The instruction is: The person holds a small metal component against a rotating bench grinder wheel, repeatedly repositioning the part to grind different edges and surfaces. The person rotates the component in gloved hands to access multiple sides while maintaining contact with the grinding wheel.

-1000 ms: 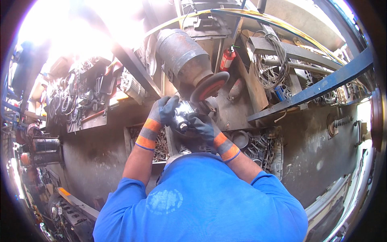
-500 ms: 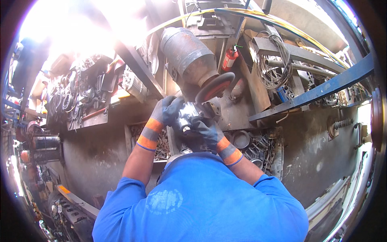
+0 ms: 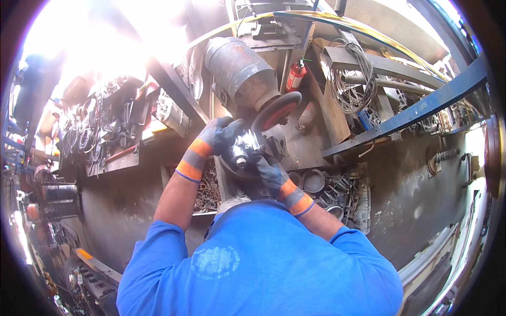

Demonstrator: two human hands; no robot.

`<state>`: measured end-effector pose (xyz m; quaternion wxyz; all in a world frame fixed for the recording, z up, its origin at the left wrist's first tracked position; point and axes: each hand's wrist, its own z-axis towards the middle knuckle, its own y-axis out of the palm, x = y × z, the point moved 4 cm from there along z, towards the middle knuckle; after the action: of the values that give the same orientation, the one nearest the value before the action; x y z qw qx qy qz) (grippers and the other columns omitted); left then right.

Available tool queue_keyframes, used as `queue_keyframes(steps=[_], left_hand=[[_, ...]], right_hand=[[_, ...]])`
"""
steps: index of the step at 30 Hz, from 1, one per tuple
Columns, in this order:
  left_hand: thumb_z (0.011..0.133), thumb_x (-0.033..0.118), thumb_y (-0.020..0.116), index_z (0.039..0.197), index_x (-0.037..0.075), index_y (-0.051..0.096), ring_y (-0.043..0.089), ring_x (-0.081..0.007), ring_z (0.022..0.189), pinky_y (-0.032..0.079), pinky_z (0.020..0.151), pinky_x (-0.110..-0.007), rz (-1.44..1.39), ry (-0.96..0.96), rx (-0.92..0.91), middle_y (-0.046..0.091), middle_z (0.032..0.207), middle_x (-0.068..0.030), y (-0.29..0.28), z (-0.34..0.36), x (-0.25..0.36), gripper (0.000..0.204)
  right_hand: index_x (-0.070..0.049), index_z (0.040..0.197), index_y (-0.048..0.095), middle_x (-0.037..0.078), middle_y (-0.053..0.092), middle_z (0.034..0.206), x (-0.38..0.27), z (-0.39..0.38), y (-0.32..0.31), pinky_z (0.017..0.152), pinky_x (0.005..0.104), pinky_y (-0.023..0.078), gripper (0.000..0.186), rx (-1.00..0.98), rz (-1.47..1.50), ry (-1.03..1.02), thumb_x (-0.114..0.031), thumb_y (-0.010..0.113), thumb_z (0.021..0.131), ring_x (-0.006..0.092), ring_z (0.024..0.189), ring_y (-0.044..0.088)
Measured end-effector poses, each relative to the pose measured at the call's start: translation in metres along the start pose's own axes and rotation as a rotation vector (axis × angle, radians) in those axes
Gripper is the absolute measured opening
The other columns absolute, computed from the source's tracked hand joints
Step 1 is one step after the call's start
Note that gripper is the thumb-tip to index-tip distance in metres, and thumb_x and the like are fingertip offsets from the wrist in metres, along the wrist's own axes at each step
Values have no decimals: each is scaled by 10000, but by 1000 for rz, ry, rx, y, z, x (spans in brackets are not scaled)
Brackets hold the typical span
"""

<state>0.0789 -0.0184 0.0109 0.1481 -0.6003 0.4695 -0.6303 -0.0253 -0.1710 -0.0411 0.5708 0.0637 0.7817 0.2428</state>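
My left hand [image 3: 225, 134], in a grey and orange glove, grips the upper left of a shiny metal part [image 3: 244, 145]. My right hand [image 3: 266, 168], gloved the same, holds the part from the lower right. The part is at the lower left edge of a dark buffing wheel with a red face [image 3: 279, 110]; whether they touch I cannot tell. The wheel sits on the shaft of a large grey cylindrical motor [image 3: 237, 68]. A dark bracket behind the part is partly hidden by my gloves.
A red fire extinguisher [image 3: 295, 76] stands behind the wheel. Coiled cables [image 3: 353, 97] hang at right above a blue beam [image 3: 411, 110]. Trays of metal scrap [image 3: 329, 192] lie below my hands. Racks of tools and parts [image 3: 110, 126] line the left.
My left hand and forearm have moved slightly up, and the metal part has tilted and risen a little beside the wheel. Both hands still hold it.
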Motion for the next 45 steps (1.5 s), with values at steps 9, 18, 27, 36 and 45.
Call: queue_keyframes(steps=[9, 18, 27, 36, 45], left_hand=[[791, 40, 586, 1134, 10, 592, 655, -293, 869, 538, 753, -357, 84, 419, -110, 653, 956, -166, 7, 29, -17, 345], [789, 6, 568, 1159, -26, 574, 664, -306, 881, 543, 775, -368, 20, 617, -90, 641, 1032, -201, -2, 27, -24, 371], [545, 268, 830, 1134, 147, 555, 617, -363, 961, 517, 774, -431, 201, 624, -78, 622, 965, -143, 2, 36, -24, 661], [915, 393, 550, 988, 10, 637, 649, -370, 854, 495, 742, -419, -50, 245, -27, 661, 878, -228, -17, 19, 9, 399], [906, 434, 545, 927, 20, 614, 653, -403, 813, 493, 704, -463, 62, 132, 88, 651, 788, -245, -25, 4, 14, 420]], right_hand=[[-41, 1109, 649, 63, 656, 1055, 24, 10, -2, 867, 283, 472, 317, 217, -175, -57, -251, 476, 946, 124, 984, 578], [-25, 1102, 657, 63, 667, 1027, 5, 4, 32, 870, 280, 461, 356, 314, -162, -97, -290, 487, 937, 123, 960, 584], [20, 1256, 530, 95, 609, 1159, 22, 5, 30, 930, 341, 460, 386, 162, 130, -218, -190, 403, 959, 186, 1045, 580], [-11, 1308, 480, 91, 582, 1213, 33, 12, 28, 960, 362, 450, 406, 32, 616, -237, -227, 445, 967, 200, 1083, 572], [-26, 1288, 516, 106, 613, 1172, 20, 11, 35, 970, 374, 453, 447, -170, 744, -195, -282, 530, 922, 211, 1063, 590]])
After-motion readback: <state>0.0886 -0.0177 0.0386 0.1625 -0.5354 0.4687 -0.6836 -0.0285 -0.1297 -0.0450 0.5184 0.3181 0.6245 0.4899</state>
